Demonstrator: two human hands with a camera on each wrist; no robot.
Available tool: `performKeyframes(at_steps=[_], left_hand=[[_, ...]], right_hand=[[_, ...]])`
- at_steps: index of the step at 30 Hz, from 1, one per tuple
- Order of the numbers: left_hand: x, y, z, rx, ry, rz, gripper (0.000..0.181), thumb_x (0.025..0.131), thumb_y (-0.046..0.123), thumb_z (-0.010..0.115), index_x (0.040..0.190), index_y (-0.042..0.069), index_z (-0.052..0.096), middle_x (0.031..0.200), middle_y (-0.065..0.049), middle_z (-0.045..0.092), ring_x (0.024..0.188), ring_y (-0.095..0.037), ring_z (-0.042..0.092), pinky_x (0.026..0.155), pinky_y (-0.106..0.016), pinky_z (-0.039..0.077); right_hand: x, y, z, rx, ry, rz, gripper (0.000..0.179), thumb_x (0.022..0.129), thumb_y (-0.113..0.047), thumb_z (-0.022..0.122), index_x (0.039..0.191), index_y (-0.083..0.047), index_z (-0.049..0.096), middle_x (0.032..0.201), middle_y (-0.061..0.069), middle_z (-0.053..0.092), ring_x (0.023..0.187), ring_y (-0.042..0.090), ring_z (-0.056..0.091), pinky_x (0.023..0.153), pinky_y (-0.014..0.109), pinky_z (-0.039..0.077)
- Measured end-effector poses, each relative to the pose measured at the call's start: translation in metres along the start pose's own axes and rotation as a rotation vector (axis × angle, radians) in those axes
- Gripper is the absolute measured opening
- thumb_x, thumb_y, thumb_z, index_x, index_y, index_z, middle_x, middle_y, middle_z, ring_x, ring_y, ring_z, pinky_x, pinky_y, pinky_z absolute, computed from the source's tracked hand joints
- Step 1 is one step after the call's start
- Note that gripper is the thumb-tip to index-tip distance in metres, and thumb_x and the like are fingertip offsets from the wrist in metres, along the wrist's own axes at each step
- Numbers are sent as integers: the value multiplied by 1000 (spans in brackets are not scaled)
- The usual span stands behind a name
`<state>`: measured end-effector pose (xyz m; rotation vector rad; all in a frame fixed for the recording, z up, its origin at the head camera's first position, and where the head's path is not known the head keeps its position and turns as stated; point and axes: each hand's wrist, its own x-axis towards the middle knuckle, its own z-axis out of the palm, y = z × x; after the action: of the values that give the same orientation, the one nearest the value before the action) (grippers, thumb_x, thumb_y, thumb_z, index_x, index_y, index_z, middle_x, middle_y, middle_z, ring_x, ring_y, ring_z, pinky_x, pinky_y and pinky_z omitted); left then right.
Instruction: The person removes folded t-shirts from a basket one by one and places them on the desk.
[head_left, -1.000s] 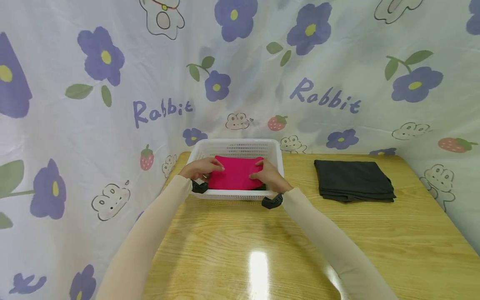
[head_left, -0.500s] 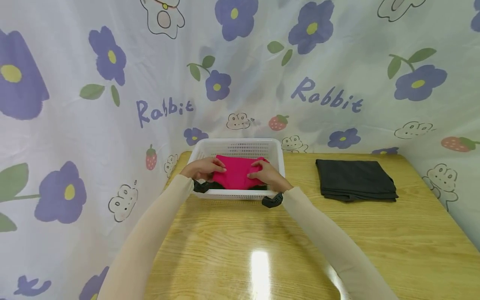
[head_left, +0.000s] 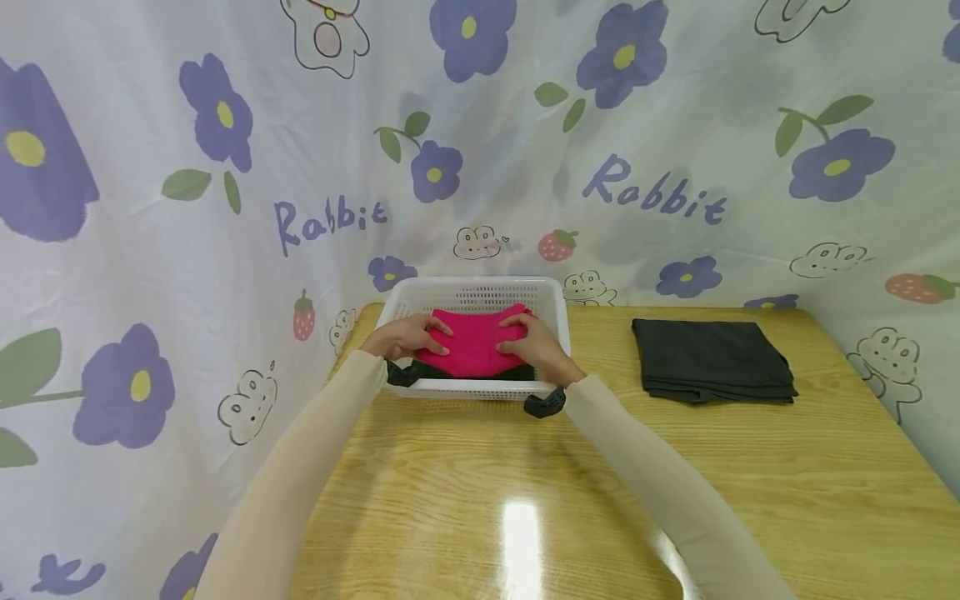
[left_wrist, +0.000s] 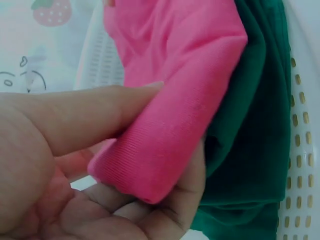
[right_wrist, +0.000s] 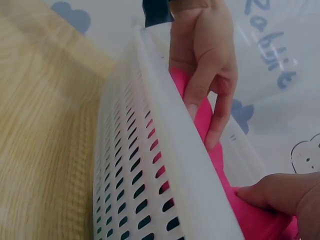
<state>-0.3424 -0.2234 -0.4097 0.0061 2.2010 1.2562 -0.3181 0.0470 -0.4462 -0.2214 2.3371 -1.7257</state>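
Head: black cloth lies folded on table, apart from white basket; left hand and right hand grip pink cloth inside it | Left wrist: green cloth beneath; pink cloth creased, ribbed | Right wrist: white basket partly hides pink cloth

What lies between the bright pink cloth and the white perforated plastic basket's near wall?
Folded dark green cloth, showing past the pink cloth in the left wrist view.
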Motion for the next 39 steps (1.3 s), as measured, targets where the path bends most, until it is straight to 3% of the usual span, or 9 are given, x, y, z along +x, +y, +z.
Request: performKeyframes(at_steps=[4, 11, 17, 23, 28, 39], left_hand=[[-4, -2, -2, 32, 20, 34, 49, 94, 6, 75, 140, 4, 58, 119, -13, 53, 71, -14, 57, 64, -24, 50], [-13, 2, -3, 33, 90, 84, 54, 90, 9, 81, 140, 14, 61, 98, -12, 65, 68, -16, 61, 51, -25, 37], [-20, 7, 2, -6, 108, 137, 55, 88, 7, 82, 138, 12, 62, 106, -13, 68, 80, -18, 68, 55, -22, 44], [-25, 13, 8, -38, 135, 179, 52, 87, 4, 83, 135, 11, 66, 102, -14, 64, 79, -19, 63, 67, -23, 52], [-30, 15, 10, 3, 153, 187, 49, 88, 6, 82, 134, 11, 67, 95, -11, 63, 75, -17, 59, 65, -23, 51], [-44, 23, 10, 122, 182, 227, 47, 87, 6, 83, 131, 5, 69, 100, -11, 67, 72, -14, 57, 65, -25, 51]], right_hand=[[-3, -2, -1, -17, 24, -51, 41, 88, -10, 82, 126, -14, 66, 126, 9, 58, 107, 25, 54, 82, 32, 53], [-12, -9, -11, -89, 73, -120, 40, 89, -19, 84, 125, -18, 67, 118, 6, 63, 100, 23, 60, 78, 31, 55], [-19, -13, -23, -70, 93, -143, 39, 88, -17, 84, 125, -17, 69, 116, 9, 66, 99, 24, 64, 78, 32, 58], [-24, -14, -30, -46, 98, -144, 39, 90, -17, 83, 125, -18, 68, 118, 9, 66, 100, 23, 67, 79, 32, 59], [-29, -17, -32, -36, 96, -142, 38, 91, -17, 82, 126, -19, 68, 121, 10, 65, 101, 24, 68, 80, 34, 60], [-35, -23, -31, -31, 96, -150, 38, 91, -18, 82, 126, -20, 68, 118, 10, 66, 98, 24, 68, 79, 34, 60]])
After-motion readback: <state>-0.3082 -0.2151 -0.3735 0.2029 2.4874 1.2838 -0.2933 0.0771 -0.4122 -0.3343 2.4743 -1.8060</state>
